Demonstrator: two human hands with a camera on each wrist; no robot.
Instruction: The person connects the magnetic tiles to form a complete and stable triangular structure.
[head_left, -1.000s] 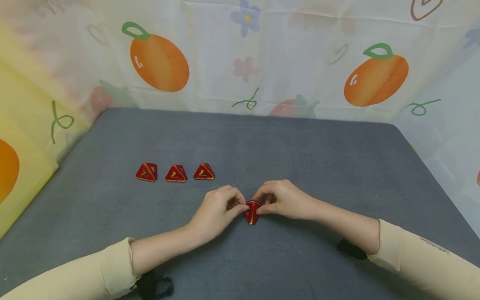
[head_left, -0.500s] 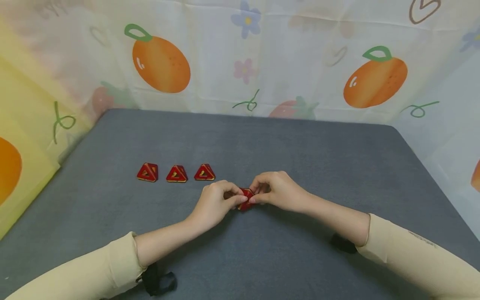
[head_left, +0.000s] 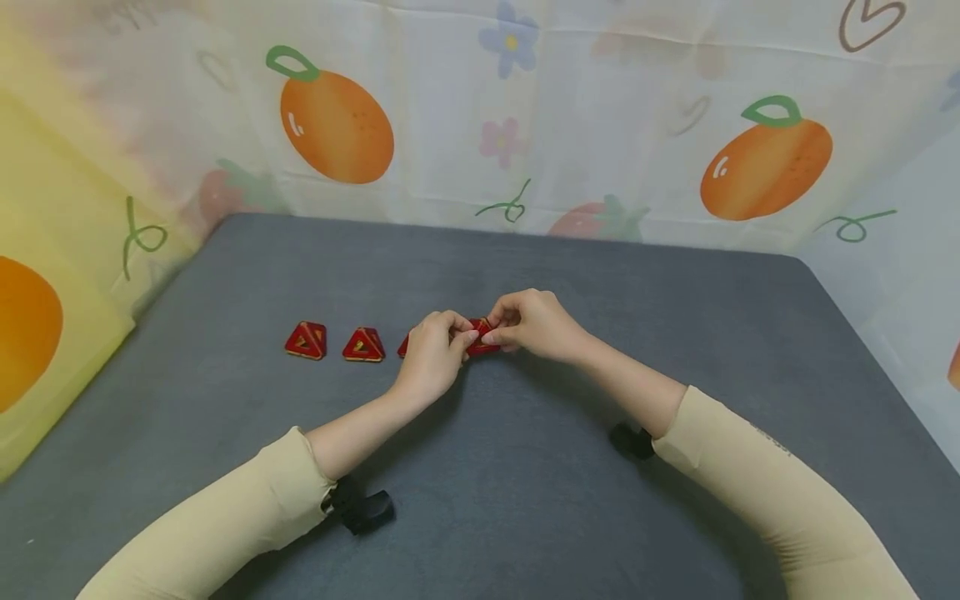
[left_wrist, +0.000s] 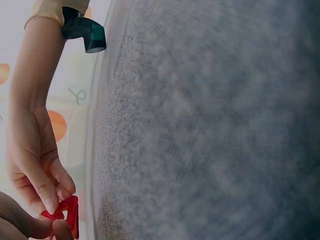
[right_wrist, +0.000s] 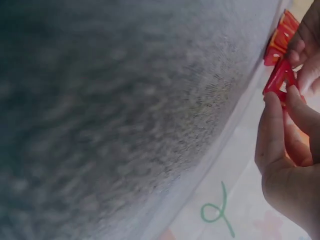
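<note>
A small red pyramid with gold edging is pinched from both sides by my two hands, at the right end of a row of similar pyramids. My left hand grips it with thumb and fingertips; my right hand does the same from the other side. The left wrist view shows the held pyramid tilted, with a triangular marking or opening in its face. To the left stand two red pyramids, one at the far end and one beside it. A third pyramid is mostly hidden behind my left hand.
Everything stands on a grey cloth-covered table. A printed curtain with oranges hangs along the far edge, and yellow fabric borders the left. A black wrist camera hangs under the left sleeve, another under the right.
Both hands have carried the pyramid away from the body and slightly left, up to the row's right end. It has been turned on the way. My left hand now covers part of the third pyramid.
</note>
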